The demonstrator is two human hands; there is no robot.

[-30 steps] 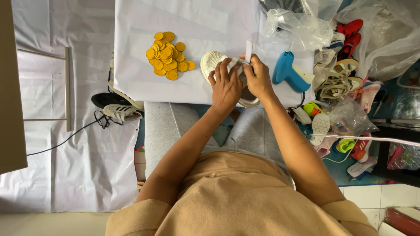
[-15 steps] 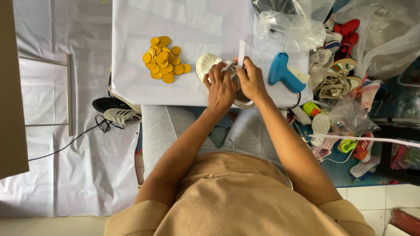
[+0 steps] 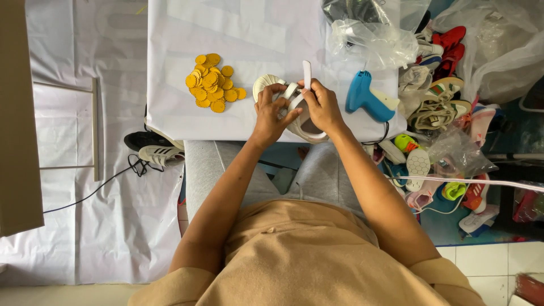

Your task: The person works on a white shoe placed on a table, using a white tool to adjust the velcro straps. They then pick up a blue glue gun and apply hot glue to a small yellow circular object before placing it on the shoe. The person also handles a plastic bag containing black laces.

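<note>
So the white shoe (image 3: 294, 110) sits at the near edge of the white-covered table (image 3: 187, 107), right over the person's lap, probably so both hands can get around it without reaching. A white strap (image 3: 306, 72) sticks straight up off it, looks like it's being kept clear of the rest of the shoe. The left hand (image 3: 271, 113) is curled over the toe side, fingers bent and wrapped onto the upper, thumb pressing in, more steadying than anything. The right hand (image 3: 323, 106) is closed around the other side, fingertips pinched at the base of that strap; can't tell exactly how tight from this angle. Just right of the hands lies a blue glue gun (image 3: 367, 101), nozzle off the work and within easy grab. To the left, well apart from the shoe, there's a little heap of yellow discs (image 3: 212, 82). Clear plastic bags (image 3: 368, 39) are at the far edge, and a jumble of loose shoes (image 3: 436, 102) spills off past the right side.
</note>
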